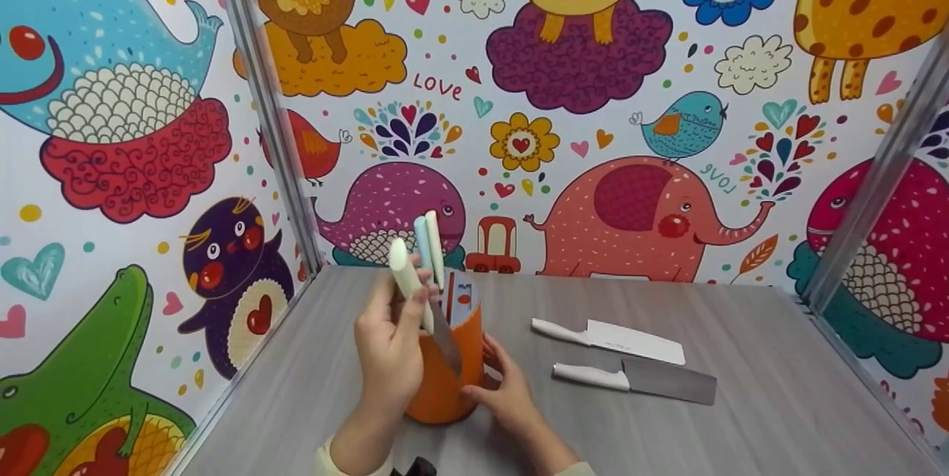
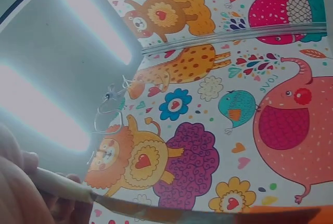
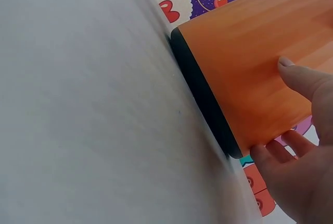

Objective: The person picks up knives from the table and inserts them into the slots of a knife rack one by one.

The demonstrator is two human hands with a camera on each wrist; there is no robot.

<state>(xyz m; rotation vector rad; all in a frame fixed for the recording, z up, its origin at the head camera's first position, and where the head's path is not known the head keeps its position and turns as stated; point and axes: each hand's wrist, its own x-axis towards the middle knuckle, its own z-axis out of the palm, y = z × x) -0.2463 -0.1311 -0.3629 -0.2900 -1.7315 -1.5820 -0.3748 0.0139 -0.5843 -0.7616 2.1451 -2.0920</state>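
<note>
My left hand (image 1: 391, 357) grips the white handle (image 1: 409, 283) of a knife, its blade (image 1: 447, 342) angled down and overlapping the orange holder (image 1: 437, 394) in the head view. In the left wrist view, that knife's blade (image 2: 156, 212) runs along the bottom edge. My right hand (image 1: 511, 394) holds the holder's side, thumb in front and fingers round the far side. The holder stands upright and has a dark base (image 3: 205, 96). Beyond my left fingers, a light blue handle (image 1: 423, 242) and a pale cream handle (image 1: 434, 246) rise from the holder; their lower parts are hidden.
To the right on the grey table (image 1: 786, 402) lie a white-bladed cleaver (image 1: 637, 342) and a grey-bladed cleaver (image 1: 671, 381), handles toward the holder. A printed insert (image 1: 461, 298) shows at the holder's mouth. Cartoon-printed walls (image 1: 460, 142) enclose the table's back and sides.
</note>
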